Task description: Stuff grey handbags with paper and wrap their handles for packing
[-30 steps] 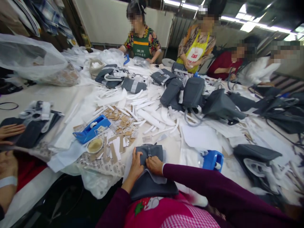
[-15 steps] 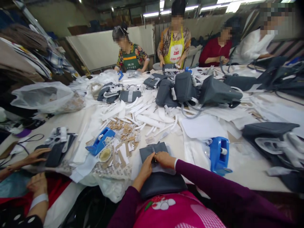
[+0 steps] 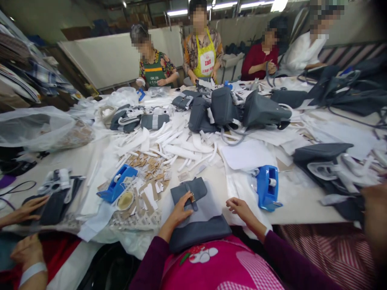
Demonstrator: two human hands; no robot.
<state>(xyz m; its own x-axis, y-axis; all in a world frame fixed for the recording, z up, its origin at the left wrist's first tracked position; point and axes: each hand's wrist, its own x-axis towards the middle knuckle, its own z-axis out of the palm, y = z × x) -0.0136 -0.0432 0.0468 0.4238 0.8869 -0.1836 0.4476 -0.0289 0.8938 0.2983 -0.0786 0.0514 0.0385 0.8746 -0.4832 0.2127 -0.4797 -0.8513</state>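
A dark grey leather-like bag [image 3: 199,233] lies at the table's front edge, against the pink apron. Its upper part carries a strap with a gold buckle [image 3: 192,197], and thin white paper [image 3: 208,207] shows between the two dark parts. My left hand [image 3: 179,213] holds the bag by the strap, with fingers at the buckle and thumb apart. My right hand [image 3: 245,212] is off the bag, hovering to its right with loosely bent fingers and nothing visible in them. The nearest thing to it is a blue tape dispenser [image 3: 268,187].
Another blue tape dispenser [image 3: 119,183], a tape roll [image 3: 125,200] and cardboard scraps [image 3: 151,165] lie left. White stuffing strips [image 3: 184,151] and several dark bags [image 3: 223,106] cover the middle. A co-worker's hand [image 3: 33,209] rests on a dark piece at left. Several people stand or sit across the table.
My right hand has left the buckle and moved right, away from the bag. My left hand stays at the strap. The view has shifted, so the scene sits further left.
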